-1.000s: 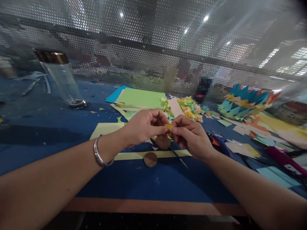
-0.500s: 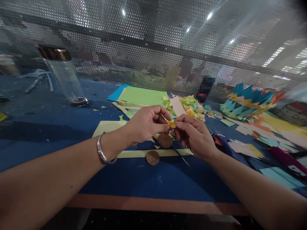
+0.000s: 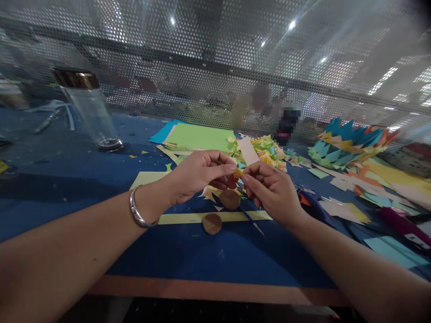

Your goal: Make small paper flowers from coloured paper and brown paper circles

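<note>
Between my two hands is a small piece of yellow paper (image 3: 238,173), partly covered by fingertips. My left hand (image 3: 205,172) pinches it from the left, thumb on top, a silver bracelet on the wrist. From the right, the thumb and forefinger of my right hand (image 3: 271,188) grip its other end. Two brown discs lie below the hands: one brown disc (image 3: 230,199) just under them, another brown disc (image 3: 212,224) on a pale yellow paper strip (image 3: 182,218). A thin pointed tool (image 3: 251,219) crosses that strip.
Behind my hands lie green paper sheets (image 3: 205,136) and a heap of small folded paper pieces (image 3: 269,152). A glass bottle (image 3: 92,112) stands at the left. Zigzag paper strips (image 3: 350,141), scraps and a purple tool (image 3: 402,226) are at the right. A perforated metal screen (image 3: 202,80) closes the back.
My left thumb has shifted up over the yellow paper, and that paper has turned and is now more covered. Both hands remain at nearly the same place.
</note>
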Motion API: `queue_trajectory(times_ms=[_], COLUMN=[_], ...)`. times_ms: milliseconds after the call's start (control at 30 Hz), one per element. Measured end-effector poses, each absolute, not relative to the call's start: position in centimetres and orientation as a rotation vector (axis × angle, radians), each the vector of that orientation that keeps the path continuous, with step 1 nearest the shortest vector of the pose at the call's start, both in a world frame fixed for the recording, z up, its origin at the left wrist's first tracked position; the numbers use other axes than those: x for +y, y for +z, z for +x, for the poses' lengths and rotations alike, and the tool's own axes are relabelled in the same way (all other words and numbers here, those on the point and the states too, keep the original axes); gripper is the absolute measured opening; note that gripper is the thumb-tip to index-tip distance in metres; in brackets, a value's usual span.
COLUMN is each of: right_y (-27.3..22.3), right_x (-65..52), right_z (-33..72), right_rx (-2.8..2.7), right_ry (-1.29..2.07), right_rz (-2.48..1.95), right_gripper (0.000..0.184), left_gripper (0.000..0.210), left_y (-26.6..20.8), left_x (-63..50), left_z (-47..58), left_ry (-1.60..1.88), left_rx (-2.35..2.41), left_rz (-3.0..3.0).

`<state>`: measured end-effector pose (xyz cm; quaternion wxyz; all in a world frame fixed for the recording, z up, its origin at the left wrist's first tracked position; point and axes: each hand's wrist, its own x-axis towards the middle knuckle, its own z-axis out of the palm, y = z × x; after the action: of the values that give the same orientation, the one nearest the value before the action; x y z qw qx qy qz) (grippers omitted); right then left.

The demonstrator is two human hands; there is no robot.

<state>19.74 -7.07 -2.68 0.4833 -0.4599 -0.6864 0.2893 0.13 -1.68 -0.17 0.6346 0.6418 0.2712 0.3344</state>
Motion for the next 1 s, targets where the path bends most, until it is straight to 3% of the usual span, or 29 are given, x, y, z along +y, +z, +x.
queue_trajectory(times_ms=[500,1000], right_y=[-3.29,-3.42], right_x=[-6.93,-6.95], right_z=[19.80,19.90], right_rx=[-1.902,-1.871], right_ry=[0.245,0.301], right_rz=[-1.143,-1.147], right_gripper=[0.008,0.013], left_gripper=[0.017,0.008], left_y=[-0.71,-0.51], left_x=[-1.87,-1.10], left_z=[0.58,0.27], left_ry=[0.860,0.788], left_rx=[0.711,0.618], left_rz=[1.320,1.263])
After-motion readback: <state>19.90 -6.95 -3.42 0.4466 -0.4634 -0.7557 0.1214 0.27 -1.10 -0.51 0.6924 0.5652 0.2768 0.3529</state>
